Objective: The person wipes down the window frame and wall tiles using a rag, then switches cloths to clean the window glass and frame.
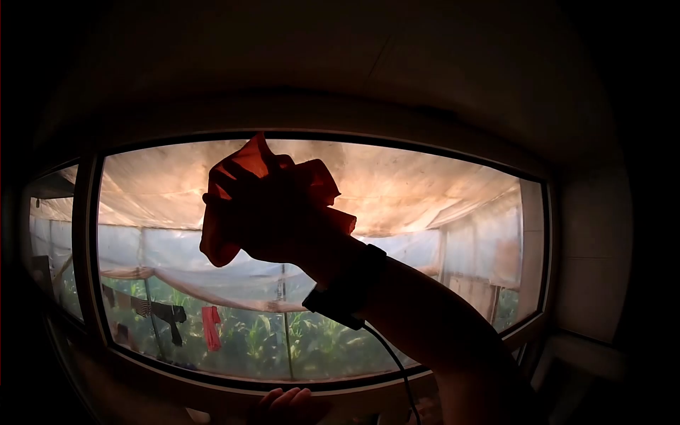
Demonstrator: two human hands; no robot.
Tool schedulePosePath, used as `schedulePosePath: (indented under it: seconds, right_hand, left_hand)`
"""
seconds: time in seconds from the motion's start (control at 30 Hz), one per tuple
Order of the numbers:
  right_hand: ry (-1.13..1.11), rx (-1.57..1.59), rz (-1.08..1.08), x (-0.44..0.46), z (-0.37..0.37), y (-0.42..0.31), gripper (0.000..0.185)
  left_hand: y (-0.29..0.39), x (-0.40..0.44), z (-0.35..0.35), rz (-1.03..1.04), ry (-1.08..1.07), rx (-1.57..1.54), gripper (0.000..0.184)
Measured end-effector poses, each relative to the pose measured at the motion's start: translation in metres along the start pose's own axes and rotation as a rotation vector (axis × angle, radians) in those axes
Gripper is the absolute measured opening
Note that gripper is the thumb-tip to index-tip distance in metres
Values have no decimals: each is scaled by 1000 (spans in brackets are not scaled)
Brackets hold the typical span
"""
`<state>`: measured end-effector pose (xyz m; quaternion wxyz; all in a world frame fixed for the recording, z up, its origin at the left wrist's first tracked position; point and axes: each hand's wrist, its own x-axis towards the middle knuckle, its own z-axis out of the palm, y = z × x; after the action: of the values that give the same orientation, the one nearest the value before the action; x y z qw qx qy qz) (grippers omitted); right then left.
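Note:
My right hand [265, 216], dark against the light, is raised in front of the window pane [397, 191] with its fingers over a red cloth [322, 180]. The cloth bunches out around the hand on several sides. A dark band [347, 287] with a cable [389, 350] hanging from it is strapped round the right wrist. Below the window, the fingertips of my left hand [285, 398] show at the lower frame edge, close together; the rest of that hand is hidden in shadow.
The window frame [88, 241] surrounds the pane, with a narrower pane [60, 283] at the left. Beyond the glass are plastic sheeting [212, 248], green plants [326, 340] and hanging clothes [211, 327]. A pale wall [591, 248] stands at the right.

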<state>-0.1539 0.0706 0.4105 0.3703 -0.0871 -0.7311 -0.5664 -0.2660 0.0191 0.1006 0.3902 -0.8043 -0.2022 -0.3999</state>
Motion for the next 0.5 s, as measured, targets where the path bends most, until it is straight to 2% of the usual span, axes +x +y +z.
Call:
schedulePosePath:
  seconds: [0.03,0.1,0.13,0.17,0.2,0.23,0.27,0.37,0.43,0.5]
  right_hand:
    - [87,25,-99,-4,0,7,30]
    - [-17,-96,1,-23,-47,27,33]
    - [36,-131,0,-41,-54,52,37]
    - [92,-308,24,-63,-74,69,38]
    - [-17,-214,156,-86,-112,78,40]
    - [7,-213,297,-116,-122,104,36]
    - [-131,-208,606,-134,-155,105,36]
    - [-44,-135,505,-215,-193,174,13]
    - [-44,-148,730,-250,-222,194,20]
    - [-101,-137,704,-283,-250,219,10]
  left_hand:
    - [1,0,1,13,-7,-1,38]
    - [3,0,5,-9,-22,19,33]
    - [4,0,6,1,-12,36,28]
    - [4,-2,7,21,-16,30,28]
    - [4,-4,10,32,-5,55,26]
    - [3,-3,13,42,11,80,25]
    - [4,-2,14,57,15,77,25]
    - [8,1,15,56,-13,112,23]
    - [8,-4,22,42,-23,164,28]
    - [9,-12,31,16,-42,178,32]
